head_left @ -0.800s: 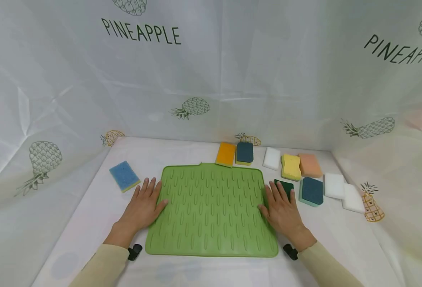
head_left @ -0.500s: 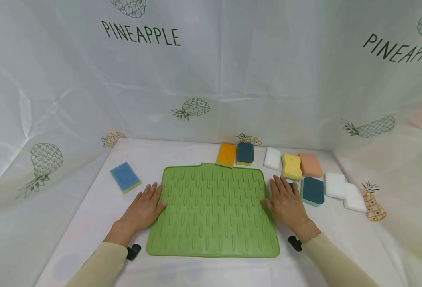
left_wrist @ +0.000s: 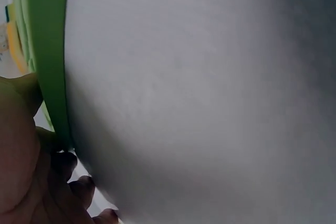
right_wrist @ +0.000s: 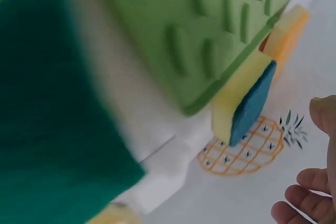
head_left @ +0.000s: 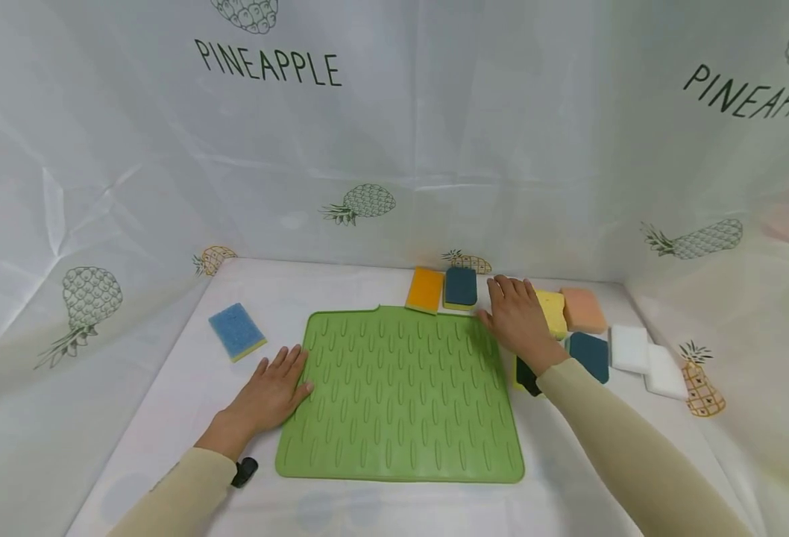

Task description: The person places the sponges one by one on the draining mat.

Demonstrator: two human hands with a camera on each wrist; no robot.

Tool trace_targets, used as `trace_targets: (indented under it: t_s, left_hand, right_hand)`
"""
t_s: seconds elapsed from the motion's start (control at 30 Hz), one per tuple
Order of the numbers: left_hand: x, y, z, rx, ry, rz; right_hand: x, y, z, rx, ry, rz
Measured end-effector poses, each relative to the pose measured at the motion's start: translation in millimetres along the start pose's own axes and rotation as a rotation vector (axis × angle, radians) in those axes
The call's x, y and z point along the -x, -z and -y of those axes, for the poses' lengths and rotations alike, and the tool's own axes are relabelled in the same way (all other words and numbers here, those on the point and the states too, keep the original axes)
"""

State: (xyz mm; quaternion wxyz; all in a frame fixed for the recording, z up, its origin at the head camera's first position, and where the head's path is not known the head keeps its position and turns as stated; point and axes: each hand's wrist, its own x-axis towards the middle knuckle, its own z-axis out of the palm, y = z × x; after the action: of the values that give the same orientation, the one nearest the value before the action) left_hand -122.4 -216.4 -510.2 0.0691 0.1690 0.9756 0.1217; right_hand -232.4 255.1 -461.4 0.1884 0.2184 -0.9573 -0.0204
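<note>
A green ridged mat (head_left: 397,395) lies flat in the middle of the table. My left hand (head_left: 270,391) rests at its left edge, fingers straight and thumb over the rim; the left wrist view shows the mat's edge (left_wrist: 50,45) by the fingers. Past the mat's back right corner reaches my right hand (head_left: 518,321), fingers loosely extended and holding nothing. It covers a white sponge in the head view, which shows in the right wrist view as a white block (right_wrist: 165,174). Left of its fingertips sits a dark blue and yellow sponge (head_left: 460,287).
An orange sponge (head_left: 424,289) touches the mat's back edge. Right of my hand lie a yellow sponge (head_left: 553,309), a peach sponge (head_left: 584,309), a dark teal sponge (head_left: 589,356) and two white sponges (head_left: 629,349). A dark green sponge (head_left: 525,377) is under my right wrist. A blue sponge (head_left: 236,330) lies left.
My right hand has left the mat's right edge and moved away from me, over the dark green sponge, to the white sponge at the back. My left hand has stayed in place.
</note>
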Motion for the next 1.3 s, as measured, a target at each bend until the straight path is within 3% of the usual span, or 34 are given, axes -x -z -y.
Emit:
trace_targets:
  t_s: [0.23, 0.43, 0.7, 1.0, 1.3]
  left_hand:
    - [0.6, 0.5, 3.9, -0.018, -0.032, 0.009]
    - [0.1, -3.7, 6.5, -0.028, -0.043, 0.038]
    - [-2.9, -5.2, 4.7, -0.014, -0.056, 0.041]
    - [-6.6, -2.2, 12.0, -0.067, -0.1, 0.059]
    - [-3.8, 0.9, 25.6, -0.183, -0.193, 0.045]
  right_hand:
    - [-46, -14.5, 25, 0.012, 0.026, 0.059]
    - [-69, -26.4, 45, 0.011, 0.005, 0.185]
    - [-79, -41.9, 52, 0.041, -0.015, 0.256]
    - [-86, -44.4, 53, -0.037, -0.105, 0.308]
    - [-96, -44.9, 52, -0.045, -0.051, 0.355]
